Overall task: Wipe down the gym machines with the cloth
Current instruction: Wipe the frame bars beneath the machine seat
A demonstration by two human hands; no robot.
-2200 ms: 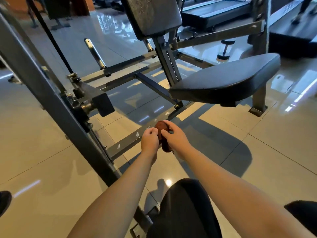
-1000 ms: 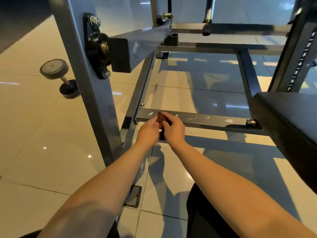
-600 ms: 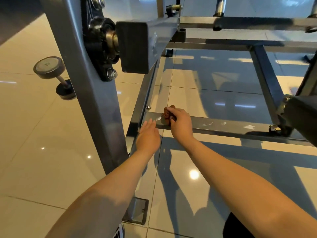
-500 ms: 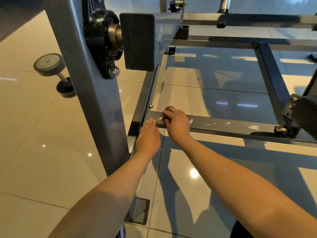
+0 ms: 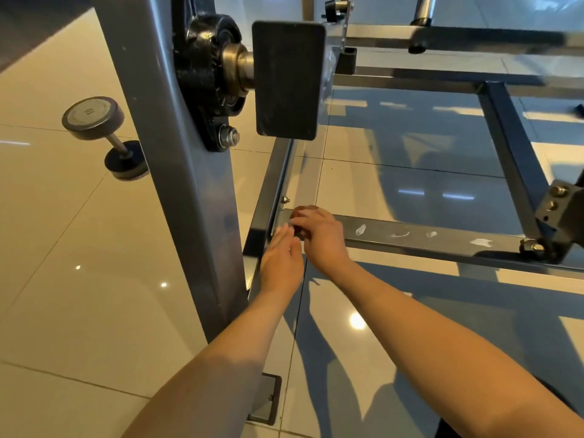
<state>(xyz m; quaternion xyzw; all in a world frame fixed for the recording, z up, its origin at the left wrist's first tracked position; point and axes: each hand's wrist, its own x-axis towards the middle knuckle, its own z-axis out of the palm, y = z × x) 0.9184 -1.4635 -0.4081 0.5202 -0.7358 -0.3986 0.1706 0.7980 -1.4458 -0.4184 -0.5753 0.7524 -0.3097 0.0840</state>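
A grey steel gym machine frame fills the view. Its low crossbar (image 5: 410,233) runs left to right just above the floor, with several pale scuffs on top. My right hand (image 5: 322,238) grips a small brown cloth (image 5: 305,210) bunched against the crossbar's left end, near the corner bolt; most of the cloth is hidden under the fingers. My left hand (image 5: 281,257) lies beside it with straight fingers, fingertips at the corner of the frame, holding nothing.
A thick grey upright post (image 5: 183,184) with a black bearing block (image 5: 205,77) and a black-capped lever arm (image 5: 287,80) stands close on the left. A dumbbell (image 5: 104,134) lies on the glossy tiled floor further left. A side rail (image 5: 512,147) and bolted bracket (image 5: 553,203) are at right.
Earlier both hands held the cloth together. The left hand has let go and straightened beside it, the right hand has brought the cloth to the crossbar's left corner, and my view has closed in.
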